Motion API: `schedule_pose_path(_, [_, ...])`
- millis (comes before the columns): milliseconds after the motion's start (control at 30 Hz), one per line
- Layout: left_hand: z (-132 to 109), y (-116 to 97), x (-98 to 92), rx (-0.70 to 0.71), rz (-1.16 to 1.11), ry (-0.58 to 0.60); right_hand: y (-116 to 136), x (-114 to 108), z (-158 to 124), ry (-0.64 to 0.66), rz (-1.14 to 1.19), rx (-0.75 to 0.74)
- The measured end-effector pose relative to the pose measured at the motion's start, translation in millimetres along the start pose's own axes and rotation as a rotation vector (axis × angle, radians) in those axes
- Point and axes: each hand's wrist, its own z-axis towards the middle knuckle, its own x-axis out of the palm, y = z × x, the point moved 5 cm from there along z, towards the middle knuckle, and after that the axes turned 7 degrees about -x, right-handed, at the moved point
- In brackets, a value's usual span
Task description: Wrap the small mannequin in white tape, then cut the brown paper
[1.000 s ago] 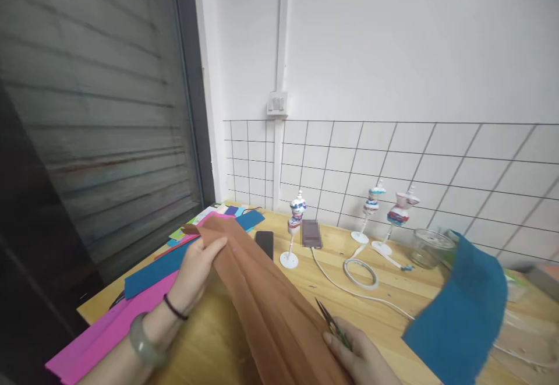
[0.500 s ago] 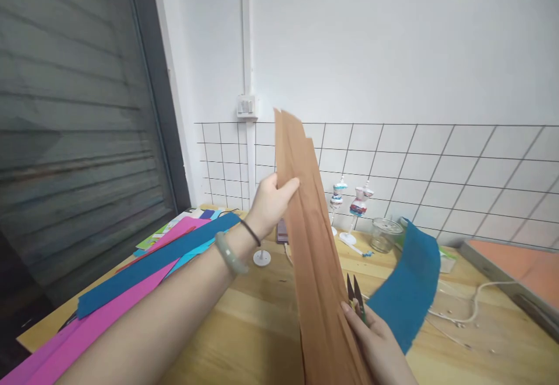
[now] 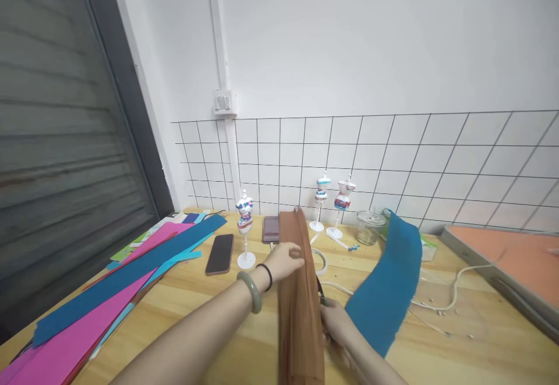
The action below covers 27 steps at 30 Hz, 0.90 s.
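A long, folded strip of brown crepe paper [image 3: 292, 309] runs from the back of the table toward me, creased along its length. My left hand [image 3: 283, 261] rests on its upper part, fingers loosely bent, with a small gap between thumb and forefinger. On that wrist are a black band and a pale green bangle. My right hand [image 3: 338, 322] is at the strip's right edge, closed round scissors [image 3: 322, 293] whose dark blades point away from me. Some of its fingers are hidden. Beside it curls a blue crepe paper strip [image 3: 384, 280].
Pink, blue and turquoise paper [image 3: 131, 268] lies on the left. Behind are a phone [image 3: 219, 254], a small decorated mannequin [image 3: 245, 222], two more mannequins [image 3: 342, 198], a tape roll [image 3: 320, 261] and a clear cup [image 3: 370, 228]. A cord [image 3: 454, 297] and an orange-topped tray [image 3: 506, 257] are right.
The brown paper has come down from its raised, tilted position. My left hand has moved lower with it and its grip looks looser. My right hand has shifted left with the scissors.
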Motion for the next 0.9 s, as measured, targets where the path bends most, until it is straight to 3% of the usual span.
schedule_pose_path(167, [-27.8, 27.8, 19.5, 0.068, 0.069, 0.021, 13.8, -24.6, -9.6, -0.025, -0.040, -0.089])
schedule_pose_path(300, [-68.3, 28.1, 18.2, 0.132, 0.089, -0.068, 18.6, -39.5, -21.0, -0.033, -0.061, -0.061])
schedule_pose_path(400, [-105.7, 28.0, 19.2, 0.198, 0.132, -0.088, 16.2, -36.2, -27.6, 0.014, -0.062, -0.041])
schedule_pose_path(467, [-128.5, 26.9, 30.9, 0.345, 0.314, 0.008, 13.3, -30.6, -29.6, 0.061, -0.056, -0.040])
schedule_pose_path(533, [-142.3, 30.8, 45.2, 0.400, 0.481, 0.116, 10.0, -26.0, -29.5, 0.090, -0.057, -0.049])
schedule_pose_path(633, [-142.7, 35.0, 53.1, 0.298, 0.566, 0.066, 6.4, -23.7, -28.1, 0.097, -0.061, -0.064])
schedule_pose_path(733, [-136.1, 31.8, 52.2, 0.241, 0.488, 0.003, 7.1, -27.7, -27.9, 0.087, -0.060, -0.071])
schedule_pose_path(900, [-130.2, 30.9, 33.9, 0.252, 0.360, -0.045, 16.6, -51.8, -29.1, 0.038, -0.052, -0.092])
